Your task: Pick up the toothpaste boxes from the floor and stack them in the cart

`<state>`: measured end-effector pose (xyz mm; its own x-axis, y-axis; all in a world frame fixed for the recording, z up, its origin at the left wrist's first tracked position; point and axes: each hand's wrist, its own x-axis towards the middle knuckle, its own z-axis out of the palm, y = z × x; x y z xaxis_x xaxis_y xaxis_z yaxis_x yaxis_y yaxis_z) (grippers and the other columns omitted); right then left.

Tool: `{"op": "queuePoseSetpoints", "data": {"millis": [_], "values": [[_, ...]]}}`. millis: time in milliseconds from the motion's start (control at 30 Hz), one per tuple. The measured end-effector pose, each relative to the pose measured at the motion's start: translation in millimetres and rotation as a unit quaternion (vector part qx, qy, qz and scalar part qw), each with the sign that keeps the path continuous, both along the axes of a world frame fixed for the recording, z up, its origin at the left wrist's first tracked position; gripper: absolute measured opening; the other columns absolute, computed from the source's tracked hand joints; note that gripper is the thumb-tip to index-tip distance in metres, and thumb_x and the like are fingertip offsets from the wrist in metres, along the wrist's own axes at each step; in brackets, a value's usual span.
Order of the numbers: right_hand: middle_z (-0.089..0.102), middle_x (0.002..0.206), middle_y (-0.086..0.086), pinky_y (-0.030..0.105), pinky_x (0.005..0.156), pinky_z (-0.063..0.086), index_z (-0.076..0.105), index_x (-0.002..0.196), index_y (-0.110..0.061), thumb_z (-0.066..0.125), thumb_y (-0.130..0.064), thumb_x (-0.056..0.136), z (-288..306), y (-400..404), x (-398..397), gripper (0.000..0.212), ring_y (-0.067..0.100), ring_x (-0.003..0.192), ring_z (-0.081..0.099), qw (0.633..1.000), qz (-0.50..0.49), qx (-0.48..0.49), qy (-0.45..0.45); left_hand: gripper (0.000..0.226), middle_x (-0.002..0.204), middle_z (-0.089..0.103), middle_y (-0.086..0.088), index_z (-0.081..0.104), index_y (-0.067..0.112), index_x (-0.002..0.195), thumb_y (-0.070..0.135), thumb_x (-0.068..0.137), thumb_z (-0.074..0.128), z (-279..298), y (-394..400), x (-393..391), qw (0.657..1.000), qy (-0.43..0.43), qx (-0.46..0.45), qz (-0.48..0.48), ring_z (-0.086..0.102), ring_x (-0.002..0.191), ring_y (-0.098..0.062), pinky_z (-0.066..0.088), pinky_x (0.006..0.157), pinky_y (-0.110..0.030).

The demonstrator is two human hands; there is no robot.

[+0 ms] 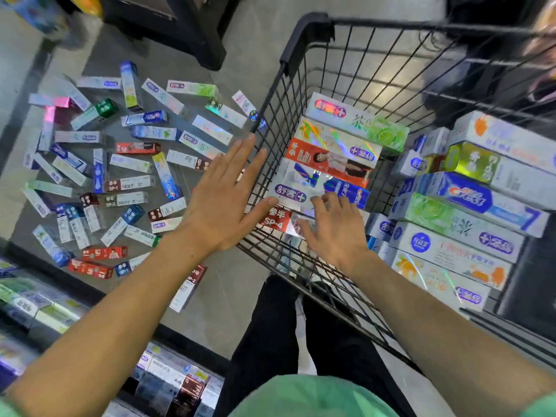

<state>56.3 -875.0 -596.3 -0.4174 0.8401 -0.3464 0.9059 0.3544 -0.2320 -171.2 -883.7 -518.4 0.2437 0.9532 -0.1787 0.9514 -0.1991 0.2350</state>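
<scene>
We note both hands empty, left hand flat-fingered at the cart wall, right hand loosely spread over stacked boxes; floor boxes lie left, long axes scattered, nearer our left hand.

— How's the light?
— Bright, even, from overhead; rainbow glare on the foil boxes.
— Sharp?
— Centre mostly; edges smear and bend, the shelf blurred.

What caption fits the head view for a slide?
Both open hands, left hand and right hand, over boxes stacked in the cart; many toothpaste boxes lie on the floor.
</scene>
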Motion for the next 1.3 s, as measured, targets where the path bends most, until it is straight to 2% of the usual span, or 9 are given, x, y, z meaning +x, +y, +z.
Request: {"op": "queuePoseSetpoints", "data": {"millis": [167,300,433,567,800,933,1067,1200,1300], "values": [[0.049,0.145,0.014,0.047,0.107,0.038,0.048,0.142,-0.013,0.038,-0.061,0.097,118.0,24.4,12.8,0.067,0.036,0.130,0.045,0.997,0.004,0.073,0.012,0.083,0.168,0.010,-0.007,0.014,0.019,0.161,0.071,0.096,0.006,52.5,4.2,3.5,0.997,0.042,-0.043,0.057,0.006,0.156,-0.023,0.007,0.126,-0.046],[0.047,0.149,0.017,0.053,0.112,0.036,0.053,0.141,-0.009,0.038,-0.064,0.093,199.6,37.4,-5.0,0.074,0.039,0.136,0.043,0.988,0.051,0.137,0.046,0.078,0.166,0.022,-0.008,0.021,0.018,0.160,0.065,0.098,0.014,110.9,-16.7,-8.1,0.991,0.011,0.001,0.130,0.015,0.154,-0.025,0.013,0.124,-0.049],[0.041,0.155,0.016,0.054,0.117,0.029,0.049,0.146,-0.010,0.038,-0.066,0.093,262.9,35.0,-63.7,0.077,0.038,0.142,0.037,0.971,0.135,0.187,0.058,0.079,0.161,0.033,-0.013,0.032,0.012,0.157,0.064,0.098,0.019,147.3,-58.1,-51.6,0.975,-0.010,0.033,0.219,0.029,0.149,-0.031,0.024,0.120,-0.054],[0.040,0.156,0.016,0.054,0.117,0.028,0.047,0.148,-0.011,0.034,-0.069,0.092,294.6,12.4,-147.6,0.081,0.037,0.144,0.036,0.956,0.202,0.198,0.079,0.085,0.164,0.027,-0.011,0.029,0.014,0.158,0.071,0.096,0.012,169.9,-120.0,-123.4,0.952,-0.016,0.044,0.303,0.026,0.151,-0.030,0.023,0.120,-0.056],[0.043,0.154,0.015,0.053,0.117,0.030,0.050,0.143,-0.009,0.042,-0.068,0.093,285.9,-64.2,-306.1,0.078,0.036,0.143,0.036,0.929,0.310,0.163,0.115,0.084,0.159,0.035,-0.015,0.034,0.009,0.155,0.067,0.098,0.015,169.3,-272.6,-257.1,0.892,0.018,0.054,0.449,0.035,0.146,-0.033,0.028,0.117,-0.053],[0.038,0.158,0.012,0.051,0.118,0.030,0.043,0.149,-0.012,0.033,-0.072,0.092,257.9,-107.7,-380.5,0.084,0.033,0.146,0.033,0.930,0.328,0.126,0.104,0.086,0.155,0.040,-0.018,0.038,0.007,0.153,0.069,0.100,0.011,148.4,-342.1,-303.3,0.865,0.010,0.045,0.499,0.038,0.143,-0.035,0.031,0.115,-0.055],[0.038,0.158,0.012,0.050,0.120,0.027,0.041,0.151,-0.011,0.025,-0.074,0.091,219.3,-140.5,-421.9,0.088,0.033,0.147,0.031,0.920,0.369,0.103,0.084,0.076,0.155,0.042,-0.018,0.042,0.010,0.151,0.062,0.100,0.021,112.2,-384.5,-317.6,0.835,0.001,0.038,0.549,0.039,0.143,-0.036,0.033,0.115,-0.056],[0.035,0.160,0.011,0.050,0.121,0.023,0.039,0.152,-0.015,0.024,-0.074,0.093,175.6,-168.1,-450.2,0.085,0.034,0.148,0.028,0.895,0.438,0.073,0.047,0.066,0.144,0.054,-0.021,0.052,0.006,0.144,0.055,0.103,0.036,67.3,-419.4,-310.7,0.812,0.017,0.050,0.581,0.053,0.132,-0.038,0.043,0.105,-0.055],[0.032,0.162,0.008,0.049,0.122,0.021,0.036,0.154,-0.018,0.032,-0.073,0.093,140.0,-181.9,-463.9,0.082,0.032,0.150,0.025,0.885,0.461,0.054,0.043,0.070,0.149,0.048,-0.018,0.043,0.008,0.149,0.058,0.101,0.037,30.0,-434.8,-311.3,0.801,0.020,0.009,0.598,0.045,0.138,-0.035,0.039,0.104,-0.055]]}}
